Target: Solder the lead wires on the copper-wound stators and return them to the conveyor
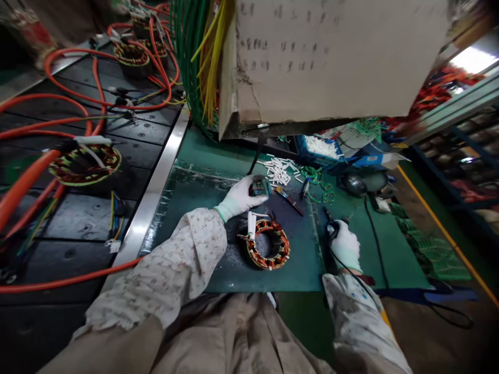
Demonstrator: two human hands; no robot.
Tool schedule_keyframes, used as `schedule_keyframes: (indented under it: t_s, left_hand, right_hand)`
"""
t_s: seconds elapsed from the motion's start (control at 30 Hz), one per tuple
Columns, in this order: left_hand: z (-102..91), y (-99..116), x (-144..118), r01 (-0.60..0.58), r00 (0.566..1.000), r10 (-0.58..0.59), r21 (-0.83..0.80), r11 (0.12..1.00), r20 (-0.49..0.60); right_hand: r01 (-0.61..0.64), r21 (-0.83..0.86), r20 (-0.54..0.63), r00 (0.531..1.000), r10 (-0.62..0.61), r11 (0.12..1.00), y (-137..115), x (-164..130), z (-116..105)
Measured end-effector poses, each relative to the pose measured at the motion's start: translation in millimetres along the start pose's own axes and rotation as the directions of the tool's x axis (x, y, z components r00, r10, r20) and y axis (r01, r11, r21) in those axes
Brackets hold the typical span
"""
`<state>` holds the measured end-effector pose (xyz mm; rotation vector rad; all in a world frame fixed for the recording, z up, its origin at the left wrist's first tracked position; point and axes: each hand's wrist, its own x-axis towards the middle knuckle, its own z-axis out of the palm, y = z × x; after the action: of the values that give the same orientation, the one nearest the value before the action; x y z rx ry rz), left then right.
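Observation:
My left hand (245, 197), in a white glove, curls its fingers round a small dark-green, spool-like object (258, 189) on the green mat. Its exact kind is hard to make out. Just below stands a ring-shaped motor stator (268, 246) with copper windings, a white sleeve and short leads; neither hand touches it. To the right, my gloved right hand (346, 243) is closed round the handle of a black corded tool that looks like a soldering iron (330, 221). Its tip points up and left, and its cable runs back under the wrist.
White sleeve pieces (279, 170) lie heaped behind, beside a brush (289, 201) and green wire loops (328, 196). A large cardboard box (327, 62) overhangs the bench. On the left, a conveyor (144, 136) carries stators with thick orange cables (93, 93).

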<state>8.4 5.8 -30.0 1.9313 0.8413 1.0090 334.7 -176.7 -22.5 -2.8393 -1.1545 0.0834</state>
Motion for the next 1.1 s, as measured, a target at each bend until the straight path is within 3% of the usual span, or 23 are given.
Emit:
schedule_keyframes:
  t_s: [0.23,0.3,0.37,0.43,0.5,0.57,0.6,0.7,0.9,1.03,1.1]
  left_hand:
    - [-3.9,3.1,-15.5,-0.056,0.977,0.044,-0.051,0.997,-0.209]
    - [-4.4,4.0,-19.5,-0.022,0.973,0.015,-0.028,0.999,-0.230]
    - [-5.7,6.5,-21.9,0.009,0.976,-0.005,0.016,1.000,-0.220]
    - [-7.7,10.5,-23.1,0.025,0.978,-0.014,0.053,0.998,-0.208]
    - [-10.2,14.6,-23.8,0.029,0.978,-0.014,0.068,0.997,-0.206]
    - [-12.3,17.4,-24.4,0.028,0.980,-0.015,0.065,0.998,-0.200]
    - [-13.1,18.1,-24.6,0.030,0.980,-0.019,0.056,0.998,-0.198]
    - [-13.5,18.8,-24.7,0.045,0.981,-0.040,0.020,0.999,-0.192]
    - [-15.7,24.6,-24.5,0.071,0.987,-0.063,0.050,0.996,-0.149]
    - [-19.5,29.7,-24.9,0.054,0.990,-0.045,0.060,0.997,-0.130]
    - [-20.1,31.3,-25.2,0.045,0.991,-0.039,0.047,0.998,-0.125]
  right_hand:
    - [0.043,-0.012,0.056,0.998,-0.042,0.999,6.8,-18.8,-4.7]
    - [0.067,0.146,-0.008,0.998,-0.066,0.987,-2.7,-36.2,-7.6]
    - [0.204,0.364,-0.123,0.978,-0.170,0.909,-26.1,-58.5,-12.8]
    - [0.455,0.471,-0.191,0.889,-0.416,0.756,-61.2,-79.7,-20.1]
    - [0.637,0.483,-0.203,0.749,-0.631,0.600,-99.1,-93.5,-28.7]
    - [0.707,0.447,-0.197,0.675,-0.711,0.547,-129.1,-98.2,-36.5]
    - [0.722,0.426,-0.185,0.659,-0.729,0.545,-139.1,-98.0,-39.4]
    - [0.734,0.375,-0.136,0.648,-0.750,0.566,-150.7,-93.7,-44.7]
    - [0.754,0.267,-0.100,0.641,-0.761,0.600,-148.9,-92.6,-48.4]
    - [0.746,0.192,-0.110,0.662,-0.741,0.638,-148.6,-91.9,-47.5]
    - [0.757,0.175,-0.124,0.651,-0.748,0.630,-148.2,-92.2,-46.6]
